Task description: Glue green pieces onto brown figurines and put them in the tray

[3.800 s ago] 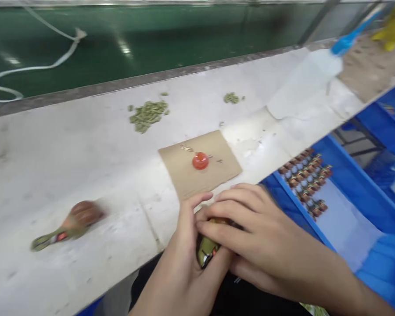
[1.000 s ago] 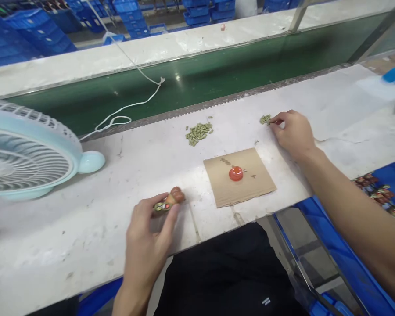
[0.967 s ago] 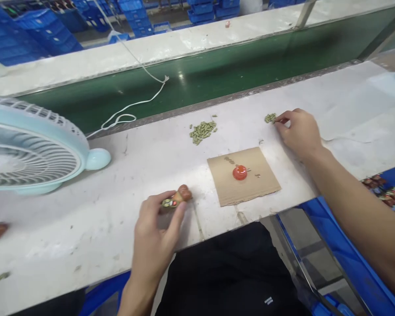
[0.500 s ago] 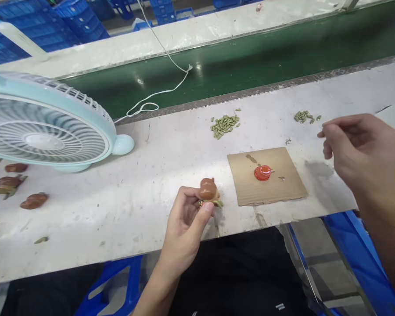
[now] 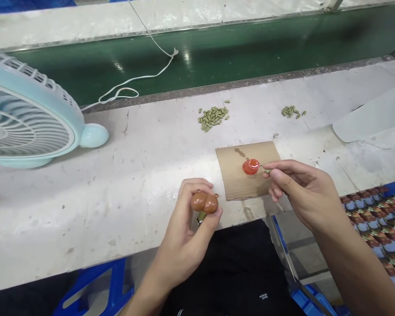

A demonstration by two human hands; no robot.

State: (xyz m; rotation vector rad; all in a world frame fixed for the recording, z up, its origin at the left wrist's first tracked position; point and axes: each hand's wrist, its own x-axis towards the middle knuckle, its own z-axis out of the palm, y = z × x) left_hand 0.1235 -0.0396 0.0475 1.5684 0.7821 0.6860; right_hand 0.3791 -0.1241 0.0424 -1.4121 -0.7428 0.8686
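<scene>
In my left hand [image 5: 192, 232] is a small glossy brown figurine [image 5: 204, 202], held between thumb and fingers. Its two rounded lobes face up, and a green part shows below them, partly hidden by the hand. My right hand [image 5: 299, 188] pinches a small green piece [image 5: 266, 171], mostly covered by the fingertips. Those fingertips are just right of a small red round dish [image 5: 251, 166] with a shiny surface, from which a thin dark tip sticks out. Under the dish lies a piece of brown cardboard [image 5: 232, 175] with dark stains.
Behind the cardboard are a larger pile of green pieces [image 5: 213, 117] and a smaller pile [image 5: 291, 111]. A light blue fan [image 5: 69, 118] stands at left, its white cable [image 5: 145, 77] crossing the green belt [image 5: 233, 57]. Rows of brown figurines [image 5: 375, 215] sit low at right.
My right hand has come left and down from beside the smaller green pile to the red dish. The figurine has turned in my left hand. The view has shifted, bringing the rows of figurines into sight.
</scene>
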